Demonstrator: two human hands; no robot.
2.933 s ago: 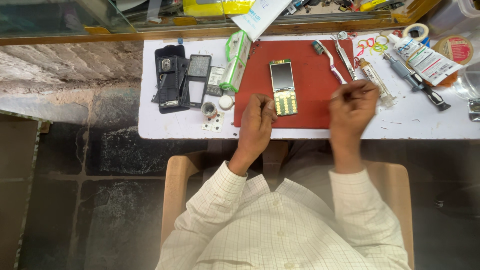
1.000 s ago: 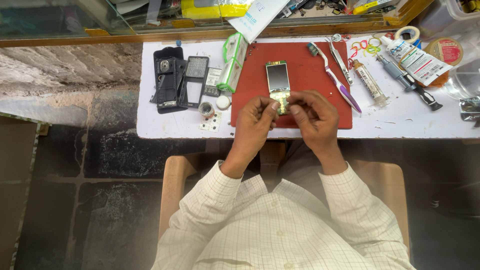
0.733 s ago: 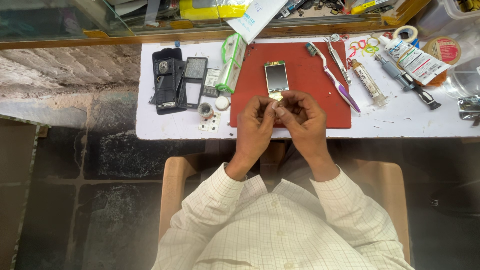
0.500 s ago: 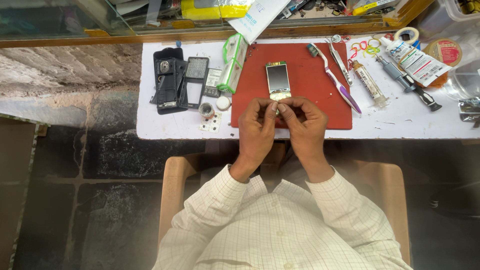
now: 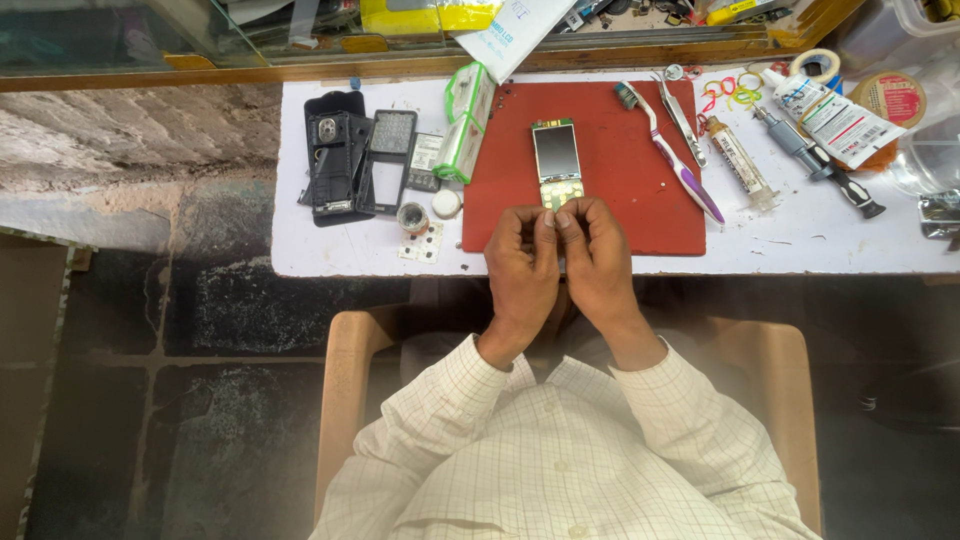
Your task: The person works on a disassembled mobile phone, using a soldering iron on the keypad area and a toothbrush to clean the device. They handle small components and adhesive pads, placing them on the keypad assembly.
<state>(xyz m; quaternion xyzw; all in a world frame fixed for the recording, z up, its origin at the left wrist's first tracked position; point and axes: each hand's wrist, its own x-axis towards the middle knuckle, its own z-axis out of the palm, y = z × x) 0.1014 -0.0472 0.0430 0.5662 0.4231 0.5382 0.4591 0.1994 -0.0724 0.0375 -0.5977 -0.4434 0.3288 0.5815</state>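
hands meet at the near edge of a red mat (image 5: 610, 215) on a white worktop (image 5: 350, 255): left hand (image 5: 520, 265) and right hand (image 5: 598, 262), fingertips pinched together over the lower end of an opened phone (image 5: 557, 160); casing parts (image 5: 345, 150) lie apart, unassembled.

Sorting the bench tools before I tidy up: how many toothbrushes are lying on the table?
1. The toothbrush lies slanted on the red mat's right part, beside the tweezers. Clutter along the table's far edge could hide another.
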